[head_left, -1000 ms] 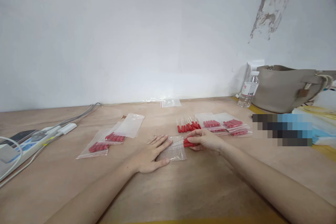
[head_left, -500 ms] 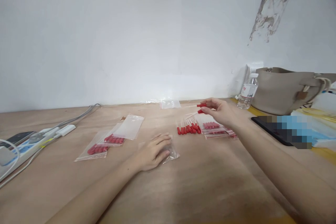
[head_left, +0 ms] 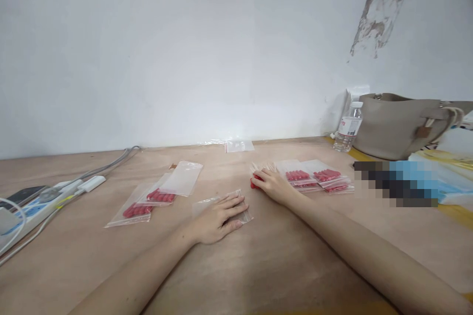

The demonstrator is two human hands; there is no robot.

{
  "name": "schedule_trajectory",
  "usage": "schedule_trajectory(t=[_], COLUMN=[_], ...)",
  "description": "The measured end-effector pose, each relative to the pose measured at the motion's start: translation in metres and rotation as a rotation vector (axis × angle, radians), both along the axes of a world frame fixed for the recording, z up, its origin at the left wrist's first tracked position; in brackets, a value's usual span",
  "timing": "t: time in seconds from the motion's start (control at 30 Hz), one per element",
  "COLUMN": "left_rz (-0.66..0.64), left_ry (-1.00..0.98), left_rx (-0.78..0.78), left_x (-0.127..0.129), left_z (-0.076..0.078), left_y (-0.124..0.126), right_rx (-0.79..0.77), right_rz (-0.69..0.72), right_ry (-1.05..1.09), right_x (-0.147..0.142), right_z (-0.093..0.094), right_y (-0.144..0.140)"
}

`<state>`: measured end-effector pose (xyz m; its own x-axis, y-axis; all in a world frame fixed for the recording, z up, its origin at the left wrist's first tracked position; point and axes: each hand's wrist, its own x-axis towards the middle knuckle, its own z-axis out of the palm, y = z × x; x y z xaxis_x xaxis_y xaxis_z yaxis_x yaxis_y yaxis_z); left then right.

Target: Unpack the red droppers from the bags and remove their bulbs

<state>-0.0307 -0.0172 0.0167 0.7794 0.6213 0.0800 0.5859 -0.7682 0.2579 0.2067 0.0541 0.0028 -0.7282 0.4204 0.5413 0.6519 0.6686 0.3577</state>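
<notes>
Clear plastic bag [head_left: 236,205] under left hand [head_left: 218,216]; right hand [head_left: 271,184] seemingly covers red-tipped sticks [head_left: 255,180].

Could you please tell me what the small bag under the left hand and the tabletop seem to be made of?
The small bag under the left hand looks like thin clear plastic film: glossy, crinkled, and the table shows through. The tabletop appears to be bare, matt plywood or board, tan with faint grain.
</notes>
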Motion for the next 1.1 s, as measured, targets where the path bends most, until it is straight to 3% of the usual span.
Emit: schedule_trajectory(t=[0.3, 0.47, 0.6, 0.7, 0.77, 0.93, 1.1], left_rz=[0.020, 0.120, 0.293, 0.524, 0.625, 0.648, 0.644], left_ry=[0.009, 0.013, -0.091, -0.200, -0.220, -0.229, -0.228], left_rx=[-0.008, -0.005, 0.053, 0.089, 0.019, -0.231, -0.188], left_x=[0.000, 0.002, 0.005, -0.002, -0.010, -0.025, -0.029], left_z=[0.001, -0.001, -0.002, 0.001, 0.005, 0.014, 0.014], left_y=[-0.001, -0.005, -0.003, 0.006, 0.014, 0.018, 0.016], right_rx=[-0.068, -0.155, -0.275, -0.405, -0.496, -0.655, -0.671], right_rz=[-0.169, -0.113, 0.043, 0.190, 0.258, 0.221, 0.175], right_ry=[0.001, 0.238, 0.457, 0.384, 0.252, 0.142, 0.172], right_x=[-0.010, -0.008, -0.008, -0.010, -0.012, -0.013, -0.011], right_z=[-0.001, 0.008, 0.007, 0.005, 0.006, 0.012, 0.009], right_y=[-0.013, -0.026, -0.047, -0.067, -0.078, -0.085, -0.083])
